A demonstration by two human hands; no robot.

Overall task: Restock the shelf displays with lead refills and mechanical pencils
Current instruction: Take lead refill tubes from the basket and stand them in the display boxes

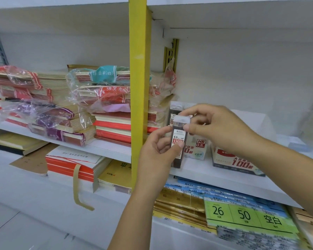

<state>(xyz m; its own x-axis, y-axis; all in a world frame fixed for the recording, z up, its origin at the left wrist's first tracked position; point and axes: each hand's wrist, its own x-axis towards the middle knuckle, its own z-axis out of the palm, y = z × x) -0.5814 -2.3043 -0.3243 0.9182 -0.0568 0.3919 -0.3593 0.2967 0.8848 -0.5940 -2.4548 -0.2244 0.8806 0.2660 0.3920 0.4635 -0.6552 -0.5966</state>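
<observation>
The dark lead refill case (178, 136) at centre frame carries a label reading "0.5" and "HB". Just right of it, a white refill box (197, 150) shows "HB 0.5" in a red patch. Further right, a second box (238, 165) bears a large red "100". At lower right, a green sheet (242, 215) reads "26", "50" and "空白". Left of centre, higher up, a teal band (102, 73) around a notebook stack reads "作业本(白)".

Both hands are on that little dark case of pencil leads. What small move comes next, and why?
Likely set the lead refill case upright on the white shelf beside the HB 0.5 box: the left hand grips its body, the right hand pinches its cap, and a similar case already stands behind.
</observation>
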